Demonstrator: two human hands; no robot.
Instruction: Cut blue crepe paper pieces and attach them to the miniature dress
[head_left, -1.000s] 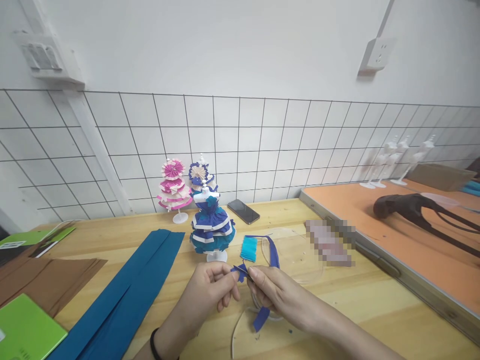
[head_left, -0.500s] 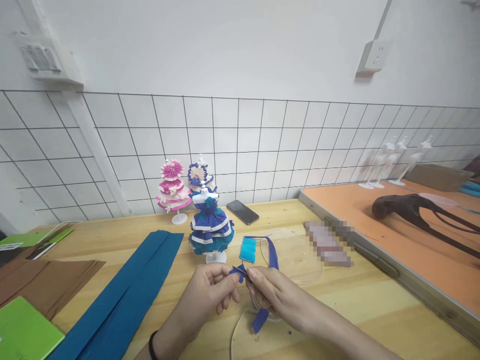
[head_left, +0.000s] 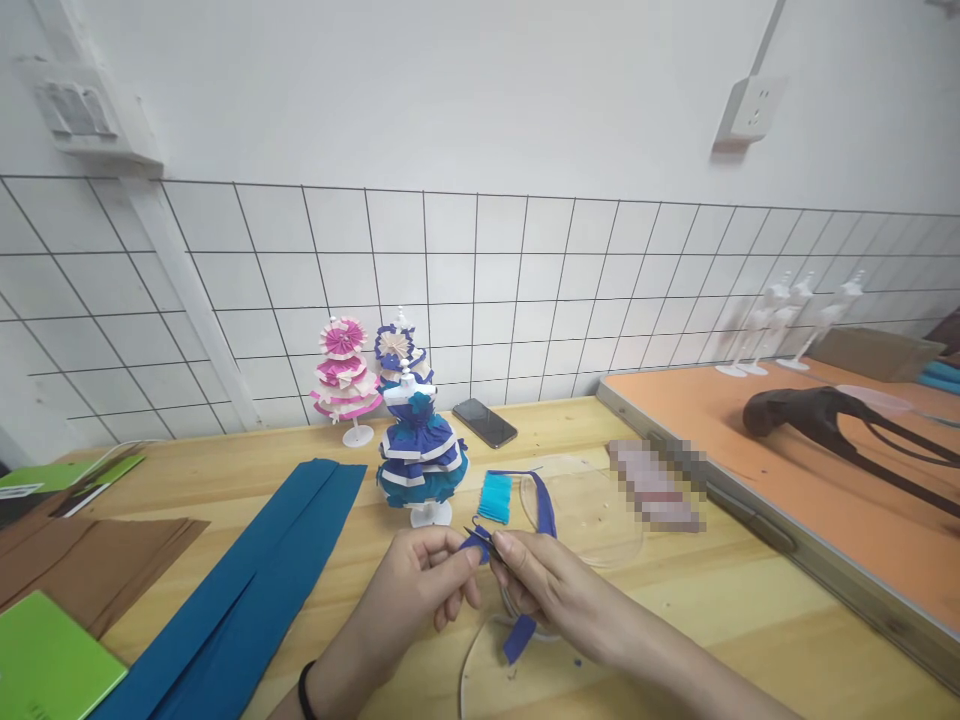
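Observation:
Pinched between the thumb and fingers of my left hand is a small piece of blue-purple crepe paper. My right hand is closed on small dark scissors, whose thin blades point left at the paper. Most of the scissors' handle is hidden in the fingers. Just behind the hands, a mini dress form stands upright in a ruffled blue, white and teal paper dress. A bright turquoise pleated paper piece lies beside its base. A blue-purple paper strip curves behind my right hand.
Teal paper sheets, brown paper and a green packet lie at left. Pink and blue dressed forms stand by the wall near a phone. A raised orange board at right bears bare white forms.
The scissor blades have shifted at the paper, and their tips now show more clearly, spread apart. The paper piece sits at a slightly different angle. Both hands stay almost in place.

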